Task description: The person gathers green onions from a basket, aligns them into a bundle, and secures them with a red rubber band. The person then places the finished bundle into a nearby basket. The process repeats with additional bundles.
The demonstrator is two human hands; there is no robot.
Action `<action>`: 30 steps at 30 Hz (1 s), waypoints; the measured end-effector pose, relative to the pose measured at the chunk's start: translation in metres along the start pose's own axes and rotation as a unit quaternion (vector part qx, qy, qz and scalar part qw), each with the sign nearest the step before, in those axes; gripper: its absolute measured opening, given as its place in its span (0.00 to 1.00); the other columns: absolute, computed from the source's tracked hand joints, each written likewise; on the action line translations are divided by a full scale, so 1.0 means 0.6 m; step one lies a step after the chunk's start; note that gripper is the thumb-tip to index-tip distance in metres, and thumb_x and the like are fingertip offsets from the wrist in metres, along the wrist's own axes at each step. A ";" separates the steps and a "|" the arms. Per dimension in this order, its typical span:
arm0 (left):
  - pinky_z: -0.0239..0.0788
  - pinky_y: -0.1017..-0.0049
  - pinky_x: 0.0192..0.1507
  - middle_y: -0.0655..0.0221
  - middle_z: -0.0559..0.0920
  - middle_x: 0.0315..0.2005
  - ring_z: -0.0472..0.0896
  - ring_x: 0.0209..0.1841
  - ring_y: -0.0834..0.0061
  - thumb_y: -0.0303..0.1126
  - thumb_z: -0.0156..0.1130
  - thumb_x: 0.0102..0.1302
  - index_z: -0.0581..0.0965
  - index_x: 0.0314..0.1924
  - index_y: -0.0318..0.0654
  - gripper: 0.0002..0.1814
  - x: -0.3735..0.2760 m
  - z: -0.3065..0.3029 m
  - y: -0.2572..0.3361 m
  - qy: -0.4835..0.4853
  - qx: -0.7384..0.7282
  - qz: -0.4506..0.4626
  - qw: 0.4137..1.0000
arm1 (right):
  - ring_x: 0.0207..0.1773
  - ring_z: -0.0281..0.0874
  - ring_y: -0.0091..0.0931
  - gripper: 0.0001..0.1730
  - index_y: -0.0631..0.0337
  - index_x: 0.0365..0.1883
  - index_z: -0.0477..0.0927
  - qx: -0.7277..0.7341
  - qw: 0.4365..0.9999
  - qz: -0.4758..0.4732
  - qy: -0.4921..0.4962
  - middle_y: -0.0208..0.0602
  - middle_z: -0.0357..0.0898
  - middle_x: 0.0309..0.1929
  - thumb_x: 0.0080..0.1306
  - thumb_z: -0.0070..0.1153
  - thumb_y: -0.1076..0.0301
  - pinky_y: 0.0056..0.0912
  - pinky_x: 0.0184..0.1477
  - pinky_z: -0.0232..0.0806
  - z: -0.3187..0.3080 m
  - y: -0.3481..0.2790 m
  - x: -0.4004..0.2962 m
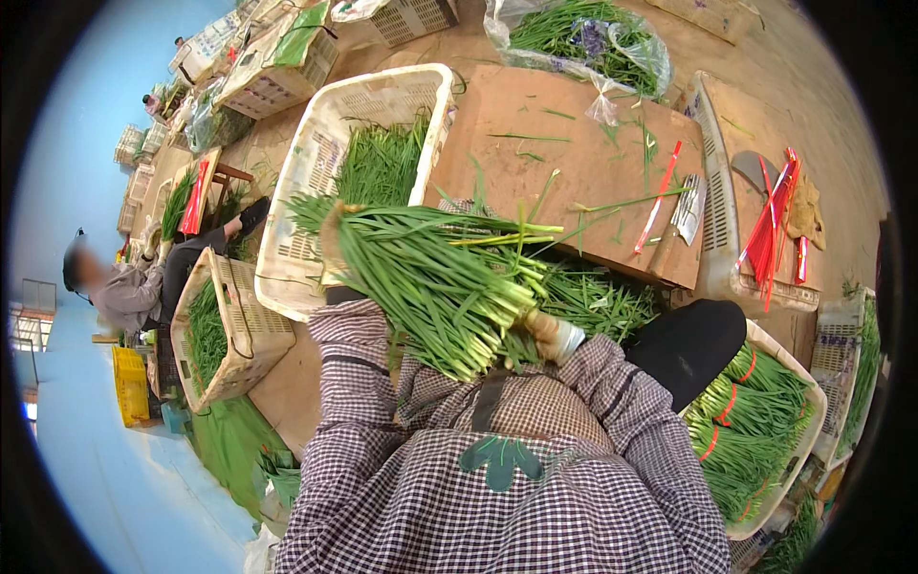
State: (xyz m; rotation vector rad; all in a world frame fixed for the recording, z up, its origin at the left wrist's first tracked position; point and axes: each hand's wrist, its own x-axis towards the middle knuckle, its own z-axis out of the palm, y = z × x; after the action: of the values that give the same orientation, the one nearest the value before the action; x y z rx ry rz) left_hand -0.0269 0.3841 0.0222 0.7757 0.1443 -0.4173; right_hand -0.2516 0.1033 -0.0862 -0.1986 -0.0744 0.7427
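Observation:
A large loose bunch of garlic chives [430, 280] lies across my lap, leaf tips to the left and pale stem ends to the right. My gloved left hand [332, 244] wraps the leafy side, with its fingers partly hidden behind the leaves. At the stem ends, my gloved right hand [549, 336] grips the bunch, partly covered by stalks. More loose chives [599, 298] lie just beyond my right hand, below the board's edge. A white plastic crate [276, 280] with chives [384, 161] inside stands beyond my left hand.
A brown board [516, 165] carries scraps, a red tie strip [658, 197] and a cleaver [688, 208]. Right of it are red strips [771, 215] and a glove [805, 208]. Tied bundles [753, 423] fill a crate at my right. A seated person [136, 287] works at left.

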 end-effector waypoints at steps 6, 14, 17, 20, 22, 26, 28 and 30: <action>0.79 0.65 0.25 0.60 0.83 0.25 0.82 0.23 0.66 0.42 0.57 0.66 0.78 0.27 0.43 0.14 0.006 0.010 -0.077 0.105 -0.040 -0.075 0.991 | 0.19 0.58 0.14 0.29 0.60 0.59 0.64 -0.330 0.920 -0.042 0.206 0.24 0.69 0.23 0.65 0.61 0.60 0.19 0.20 0.50 0.071 -0.007 -0.014; 0.79 0.66 0.27 0.63 0.81 0.24 0.80 0.22 0.66 0.41 0.60 0.63 0.77 0.30 0.40 0.12 0.051 -0.011 -0.111 0.168 -0.030 -0.001 0.985 | 0.16 0.56 0.15 0.19 0.57 0.31 0.71 -0.347 0.892 -0.008 0.289 0.23 0.63 0.18 0.70 0.51 0.49 0.18 0.18 0.48 0.156 -0.046 -0.048; 0.79 0.67 0.31 0.64 0.81 0.26 0.79 0.25 0.68 0.44 0.62 0.61 0.76 0.31 0.40 0.14 0.067 -0.063 -0.086 0.245 0.006 0.001 0.969 | 0.16 0.57 0.14 0.18 0.59 0.31 0.74 -0.411 0.860 0.082 0.291 0.22 0.65 0.17 0.72 0.49 0.52 0.17 0.19 0.51 0.202 -0.047 -0.093; 0.78 0.65 0.35 0.62 0.80 0.35 0.79 0.32 0.67 0.47 0.52 0.68 0.74 0.42 0.40 0.17 0.059 -0.058 -0.040 0.151 0.015 -0.026 0.988 | 0.18 0.61 0.14 0.16 0.65 0.37 0.77 -0.306 0.905 -0.040 0.292 0.25 0.74 0.20 0.72 0.48 0.59 0.16 0.20 0.53 0.212 -0.058 -0.184; 0.79 0.65 0.33 0.60 0.80 0.34 0.80 0.31 0.67 0.44 0.50 0.71 0.74 0.45 0.38 0.16 0.078 -0.083 -0.041 0.152 0.040 0.024 0.987 | 0.25 0.66 0.14 0.16 0.67 0.44 0.76 -0.324 0.881 -0.154 0.308 0.29 0.76 0.27 0.70 0.51 0.61 0.16 0.27 0.58 0.175 -0.072 -0.164; 0.79 0.67 0.34 0.66 0.80 0.28 0.80 0.27 0.68 0.39 0.50 0.71 0.73 0.46 0.36 0.14 0.053 0.012 -0.063 0.254 0.036 0.060 0.965 | 0.45 0.72 0.23 0.23 0.68 0.52 0.74 -0.544 0.748 -0.178 0.338 0.35 0.77 0.44 0.61 0.63 0.65 0.24 0.48 0.67 0.084 -0.110 0.006; 0.78 0.67 0.33 0.69 0.79 0.26 0.79 0.27 0.69 0.41 0.51 0.69 0.74 0.40 0.40 0.12 0.073 -0.003 -0.065 0.197 0.001 0.030 0.980 | 0.50 0.72 0.26 0.26 0.67 0.52 0.74 -0.489 0.786 -0.207 0.317 0.37 0.77 0.47 0.57 0.67 0.67 0.27 0.52 0.68 0.082 -0.118 0.075; 0.77 0.68 0.30 0.72 0.78 0.23 0.78 0.25 0.71 0.43 0.52 0.68 0.73 0.33 0.44 0.12 0.061 0.051 -0.055 0.176 0.023 0.065 0.982 | 0.47 0.74 0.27 0.27 0.66 0.52 0.73 -0.370 0.847 -0.181 0.336 0.38 0.78 0.46 0.55 0.69 0.70 0.28 0.49 0.70 0.079 -0.142 0.100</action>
State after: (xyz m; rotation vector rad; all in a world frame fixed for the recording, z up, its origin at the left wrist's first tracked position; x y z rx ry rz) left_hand -0.0081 0.3300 0.0120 0.8954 0.4136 -0.1560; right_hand -0.1574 0.0901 -0.0222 -1.1468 0.2749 0.1982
